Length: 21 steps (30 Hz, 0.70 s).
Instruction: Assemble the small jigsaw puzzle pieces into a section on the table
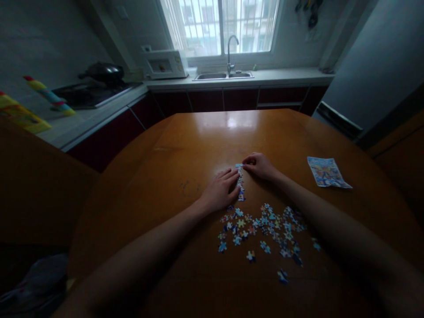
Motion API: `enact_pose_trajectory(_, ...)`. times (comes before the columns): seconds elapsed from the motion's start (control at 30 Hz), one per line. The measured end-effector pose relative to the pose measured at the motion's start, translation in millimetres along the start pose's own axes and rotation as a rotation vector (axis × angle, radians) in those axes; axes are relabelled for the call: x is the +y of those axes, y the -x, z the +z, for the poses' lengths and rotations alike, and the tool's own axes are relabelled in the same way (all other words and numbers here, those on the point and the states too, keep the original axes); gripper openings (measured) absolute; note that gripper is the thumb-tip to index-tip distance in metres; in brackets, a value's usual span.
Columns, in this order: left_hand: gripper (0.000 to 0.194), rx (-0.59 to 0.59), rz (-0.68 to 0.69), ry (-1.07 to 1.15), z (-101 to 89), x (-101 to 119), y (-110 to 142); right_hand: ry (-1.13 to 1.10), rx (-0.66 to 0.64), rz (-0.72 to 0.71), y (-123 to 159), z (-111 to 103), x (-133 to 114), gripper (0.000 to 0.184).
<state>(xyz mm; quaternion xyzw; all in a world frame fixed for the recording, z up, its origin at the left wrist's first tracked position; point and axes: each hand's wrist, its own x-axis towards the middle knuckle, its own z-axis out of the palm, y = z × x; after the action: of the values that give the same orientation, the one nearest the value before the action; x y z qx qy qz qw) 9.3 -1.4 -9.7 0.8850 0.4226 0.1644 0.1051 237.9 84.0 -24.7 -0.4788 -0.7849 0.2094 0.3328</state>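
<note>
the left grip [221,191] lies flat, fingers slightly parted, touching the joined puzzle strip [240,182]. the right grip [260,166] is narrow, fingertips pinched at the strip's far end; whether a piece sits between them, i cannot tell. nearer the body than both grips, loose puzzle pieces [265,225] scatter over the desk [185,150]. beyond the right grip, farther right, lies a printed sheet [327,172].

"What's the tabletop [198,145] made of?"

"Brown wood by its look, smooth and glossy, with a bright sheen at the far side."

"And the sheet [326,171] at right?"

"Creased printed paper, seemingly. The far tap [228,53] looks like shiny metal."
</note>
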Motion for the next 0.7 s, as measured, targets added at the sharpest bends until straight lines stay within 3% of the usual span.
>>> enact_pose_trajectory(0.3, 0.054, 0.006, 0.004, 0.006, 1.8, -2, 0, -0.058, 0.233, 0.021, 5, 4, 4, 0.026)
enact_pose_trajectory(0.53, 0.053, 0.017, 0.009, 0.005, 0.3, 0, 0, 0.040, 0.095, -0.118, 10, 4, -5, 0.024)
enact_pose_trajectory(0.7, 0.054, 0.017, 0.006, -0.002, 0.0, 0, 0, 0.120, 0.036, -0.141, 11, 3, -10, 0.021)
